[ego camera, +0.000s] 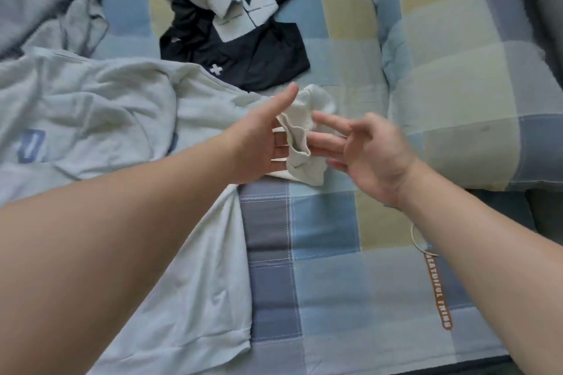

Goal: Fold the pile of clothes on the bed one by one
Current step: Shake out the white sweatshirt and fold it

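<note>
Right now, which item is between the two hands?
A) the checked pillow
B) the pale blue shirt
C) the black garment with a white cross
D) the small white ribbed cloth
D: the small white ribbed cloth sits between the left hand and the right hand, while the black garment lies beyond them.
</note>
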{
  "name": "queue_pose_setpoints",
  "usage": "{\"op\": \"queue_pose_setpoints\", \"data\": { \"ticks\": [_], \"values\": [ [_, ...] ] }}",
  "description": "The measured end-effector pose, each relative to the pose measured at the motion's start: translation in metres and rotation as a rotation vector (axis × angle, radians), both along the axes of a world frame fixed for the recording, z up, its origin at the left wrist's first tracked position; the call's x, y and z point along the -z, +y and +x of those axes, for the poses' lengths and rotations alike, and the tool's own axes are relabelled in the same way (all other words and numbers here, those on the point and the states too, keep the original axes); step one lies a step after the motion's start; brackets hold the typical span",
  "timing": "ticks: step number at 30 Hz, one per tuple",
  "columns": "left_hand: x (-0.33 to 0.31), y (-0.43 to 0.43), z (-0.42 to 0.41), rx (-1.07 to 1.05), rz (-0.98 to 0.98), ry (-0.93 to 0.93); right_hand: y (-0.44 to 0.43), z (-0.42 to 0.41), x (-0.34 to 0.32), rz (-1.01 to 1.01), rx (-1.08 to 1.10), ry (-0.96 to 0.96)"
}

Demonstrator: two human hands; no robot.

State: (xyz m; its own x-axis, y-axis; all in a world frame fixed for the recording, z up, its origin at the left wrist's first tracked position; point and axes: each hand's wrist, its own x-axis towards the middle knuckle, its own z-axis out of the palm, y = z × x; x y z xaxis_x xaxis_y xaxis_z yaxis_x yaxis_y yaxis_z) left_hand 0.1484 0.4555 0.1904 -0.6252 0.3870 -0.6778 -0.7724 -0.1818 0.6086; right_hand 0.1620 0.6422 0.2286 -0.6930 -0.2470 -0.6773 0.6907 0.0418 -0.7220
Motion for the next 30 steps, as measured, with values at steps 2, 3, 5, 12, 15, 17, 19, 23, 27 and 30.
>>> {"op": "queue_pose_setpoints", "data": {
  "ticks": [2,3,5,12,15,17,19,23,27,30],
  "values": [
    [-0.004,-0.055,0.006,-0.033,-0.064,0.029,-0.057,-0.001,-0.007,-0.049,-0.033,-0.026],
    [-0.003,-0.083,0.009,-0.091,-0.117,0.029,-0.086,-0.001,-0.006,-0.048,-0.039,-0.026],
    [-0.004,-0.133,0.014,-0.213,-0.192,0.003,-0.139,-0.002,-0.003,0.037,-0.019,0.01],
    [0.015,-0.419,0.049,-0.447,-0.366,-0.035,-0.412,0.021,0.049,0.706,-0.574,0.464],
    [0.03,-0.547,0.063,-0.483,-0.464,0.039,-0.538,0.04,0.069,0.66,-0.684,0.477],
    [0.042,-0.634,0.076,-0.524,-0.514,0.079,-0.627,0.056,0.083,0.596,-0.698,0.456],
    [0.053,-0.711,0.088,-0.509,-0.578,0.09,-0.71,0.07,0.097,0.549,-0.687,0.456],
    [0.08,-0.836,0.108,-0.542,-0.741,0.103,-0.844,0.089,0.132,0.534,-0.723,0.445],
    [0.105,-0.927,0.124,-0.557,-0.836,0.031,-0.926,0.091,0.158,0.586,-0.826,0.484],
    [0.115,-0.971,0.137,-0.547,-0.857,-0.007,-0.97,0.101,0.161,0.635,-0.893,0.441]
  ]
}}
